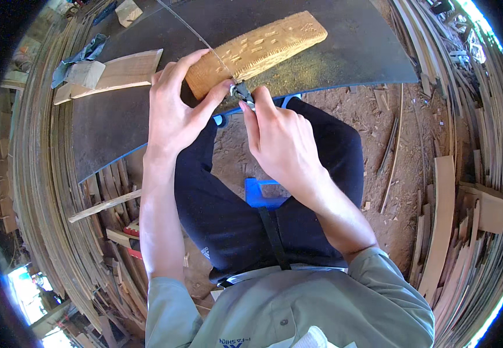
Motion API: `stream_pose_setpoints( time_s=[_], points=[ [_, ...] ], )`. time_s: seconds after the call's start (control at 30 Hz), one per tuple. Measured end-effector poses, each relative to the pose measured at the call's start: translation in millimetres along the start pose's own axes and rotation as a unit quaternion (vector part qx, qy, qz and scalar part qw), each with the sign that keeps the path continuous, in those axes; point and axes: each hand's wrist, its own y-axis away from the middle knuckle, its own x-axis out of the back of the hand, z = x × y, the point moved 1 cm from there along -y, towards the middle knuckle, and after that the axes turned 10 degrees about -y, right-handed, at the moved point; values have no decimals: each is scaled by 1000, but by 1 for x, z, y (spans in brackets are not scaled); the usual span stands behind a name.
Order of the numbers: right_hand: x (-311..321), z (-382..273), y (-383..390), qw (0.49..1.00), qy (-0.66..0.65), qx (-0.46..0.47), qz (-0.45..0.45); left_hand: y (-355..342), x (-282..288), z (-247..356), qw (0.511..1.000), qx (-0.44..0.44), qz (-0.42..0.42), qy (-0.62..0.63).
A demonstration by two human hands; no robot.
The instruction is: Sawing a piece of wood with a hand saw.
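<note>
A notched, yellowish wooden block (pixel 257 49) lies slantwise on the dark tabletop. My left hand (pixel 173 107) spans its near left end, index finger on top and thumb stretched along the near side. Between thumb and forefinger, my right hand (pixel 277 127) pinches a small dark metal tool (pixel 241 93) that looks like pliers. The tool meets the block's near edge, close to my left thumb tip. From there a thin metal strip (pixel 190 29) runs up and left past my left index fingertip. The tool's jaws are too small to make out.
Sawdust covers the tabletop (pixel 356 55) beside the block. At left lie a curved board (pixel 126 71), a pale wood piece (pixel 86 74) and blue cloth (pixel 92 49). A small wood block (pixel 128 13) sits farther back. Long timber strips (pixel 48 174) flank both sides. A blue stool (pixel 257 194) shows between my legs.
</note>
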Motion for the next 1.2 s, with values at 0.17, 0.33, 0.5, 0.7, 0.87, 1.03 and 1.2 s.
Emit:
stream_pose_setpoints(
  time_s=[0.17, 0.33, 0.5, 0.7, 0.87, 1.03, 1.2],
  points=[
    [4, -5, 1, 1000, 27, -14, -6, 1, -1, 4, 992, -60, 12, -112],
    [9, 3, 29, 997, 30, -60, -37, 2, -2, 6, 986, -86, 27, -138],
    [54, 33, 131, 988, -38, -133, -74, 0, 0, 5, 991, -64, 19, -117],
    [74, 16, 104, 993, -72, -89, -1, 0, 2, 3, 998, -39, 17, -49],
    [28, 13, 35, 999, -35, 3, 7, -1, 3, 3, 1000, -3, 18, 9],
    [8, 8, 8, 999, -31, -11, 2, 0, 0, 3, 999, 11, 28, 12],
    [5, 4, 8, 999, -34, -21, -8, 5, 4, -1, 999, 16, 28, 10]
  ],
)
